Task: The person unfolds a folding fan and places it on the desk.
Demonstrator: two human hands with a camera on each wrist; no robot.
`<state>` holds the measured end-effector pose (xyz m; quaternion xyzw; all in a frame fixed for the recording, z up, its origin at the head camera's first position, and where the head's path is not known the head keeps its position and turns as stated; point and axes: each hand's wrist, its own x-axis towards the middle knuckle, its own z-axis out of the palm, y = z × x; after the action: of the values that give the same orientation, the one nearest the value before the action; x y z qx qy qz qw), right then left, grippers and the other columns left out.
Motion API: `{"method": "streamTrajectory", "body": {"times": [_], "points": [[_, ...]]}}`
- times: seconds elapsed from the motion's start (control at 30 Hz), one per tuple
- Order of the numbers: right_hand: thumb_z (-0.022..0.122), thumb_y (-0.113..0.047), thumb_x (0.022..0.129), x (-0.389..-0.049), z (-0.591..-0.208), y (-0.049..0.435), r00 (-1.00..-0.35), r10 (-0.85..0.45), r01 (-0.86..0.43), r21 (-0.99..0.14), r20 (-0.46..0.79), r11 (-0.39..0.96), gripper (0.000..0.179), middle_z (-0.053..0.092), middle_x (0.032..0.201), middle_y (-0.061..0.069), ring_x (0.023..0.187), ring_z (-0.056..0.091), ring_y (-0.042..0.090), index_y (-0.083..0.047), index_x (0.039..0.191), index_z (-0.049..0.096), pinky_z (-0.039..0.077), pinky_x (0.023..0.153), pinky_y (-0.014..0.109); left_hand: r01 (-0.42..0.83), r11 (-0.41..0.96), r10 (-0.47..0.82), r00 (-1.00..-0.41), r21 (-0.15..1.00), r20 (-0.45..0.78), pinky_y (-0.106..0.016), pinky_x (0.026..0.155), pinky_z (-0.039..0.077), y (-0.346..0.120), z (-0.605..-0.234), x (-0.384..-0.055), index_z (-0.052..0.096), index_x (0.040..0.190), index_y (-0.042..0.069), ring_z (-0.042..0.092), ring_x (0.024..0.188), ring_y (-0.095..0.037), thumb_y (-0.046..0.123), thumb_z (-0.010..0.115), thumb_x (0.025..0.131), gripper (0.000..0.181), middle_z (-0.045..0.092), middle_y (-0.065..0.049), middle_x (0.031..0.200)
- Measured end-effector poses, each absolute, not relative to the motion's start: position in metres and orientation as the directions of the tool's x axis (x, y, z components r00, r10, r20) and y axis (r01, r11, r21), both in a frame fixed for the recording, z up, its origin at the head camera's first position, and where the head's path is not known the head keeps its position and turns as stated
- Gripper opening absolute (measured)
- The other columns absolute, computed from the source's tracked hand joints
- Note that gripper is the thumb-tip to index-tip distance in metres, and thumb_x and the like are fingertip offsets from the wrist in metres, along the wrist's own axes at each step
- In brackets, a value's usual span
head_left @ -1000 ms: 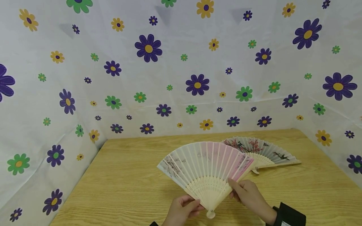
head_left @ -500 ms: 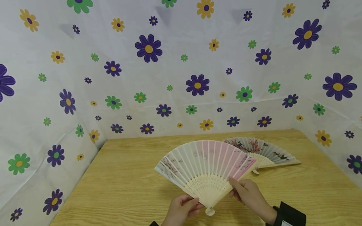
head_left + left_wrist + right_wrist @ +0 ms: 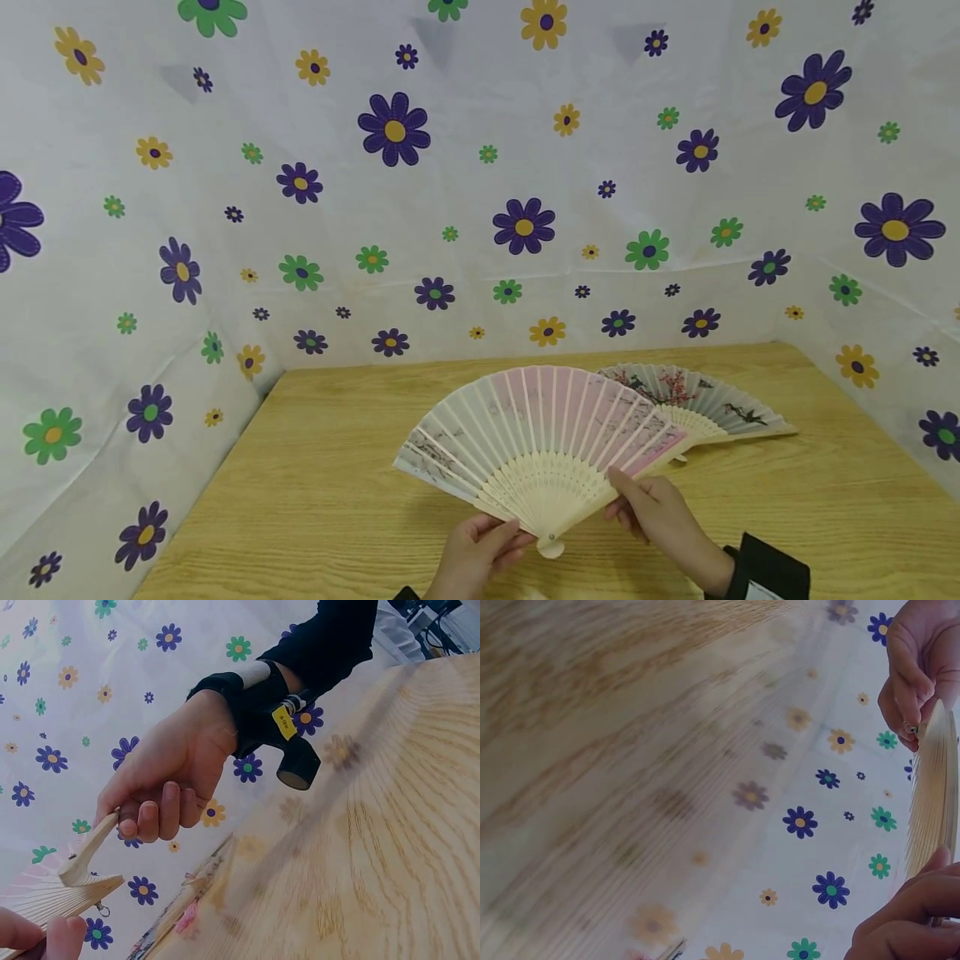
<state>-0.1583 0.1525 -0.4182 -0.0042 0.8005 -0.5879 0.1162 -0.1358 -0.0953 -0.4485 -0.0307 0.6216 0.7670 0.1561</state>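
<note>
A pink and pale grey-green folding fan (image 3: 547, 433) is spread wide above the table, its pivot end toward me. My left hand (image 3: 476, 550) pinches its left outer rib near the pivot, thumb on top. On the other side my right hand (image 3: 656, 512) pinches the right outer rib, thumb on the front face. The right wrist view shows the fan's cream ribs (image 3: 934, 795) edge-on between both hands. In the left wrist view a small metal ring (image 3: 103, 909) hangs by the pivot.
A second spread folding fan (image 3: 697, 404), grey with red blossoms and a dark bird, lies on the wooden table (image 3: 315, 467) at the back right, partly covered by the held fan. White flower-print cloth (image 3: 465, 192) encloses the back and sides.
The held fan has spread wider, its left edge moving left and down and its right edge slightly right. Its pivot has risen a little. The grey fan has stayed put.
</note>
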Motion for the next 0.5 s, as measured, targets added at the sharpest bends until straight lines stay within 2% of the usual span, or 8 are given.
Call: {"method": "streamTrajectory", "body": {"times": [0.17,0.5], "points": [[0.042,-0.033,0.111,-0.157,-0.421,0.153,-0.963,-0.161,0.171,-0.950,-0.218,0.261,0.057,0.054,0.056,-0.007,0.050,0.040,0.005,0.001,0.077,0.074,0.037,0.049,0.019,-0.275,-0.195,0.178,-0.954,0.941,-0.242,-0.010,0.074,0.057,-0.095,-0.447,-0.136,0.061,0.113,-0.014,0.069,0.079,0.002,0.003,0.054,0.104,0.021,0.072,0.006,0.085],[0.038,-0.032,0.112,-0.154,-0.429,0.152,-0.952,-0.231,0.153,-0.966,-0.201,0.207,0.060,0.055,0.055,-0.009,0.046,0.038,0.002,0.011,0.092,0.075,0.031,0.047,0.016,-0.284,-0.270,0.125,-0.958,0.920,-0.259,-0.010,0.074,0.057,-0.097,-0.451,-0.138,0.059,0.111,-0.009,0.068,0.078,0.000,0.001,0.053,0.104,0.014,0.068,0.003,0.086]]}}
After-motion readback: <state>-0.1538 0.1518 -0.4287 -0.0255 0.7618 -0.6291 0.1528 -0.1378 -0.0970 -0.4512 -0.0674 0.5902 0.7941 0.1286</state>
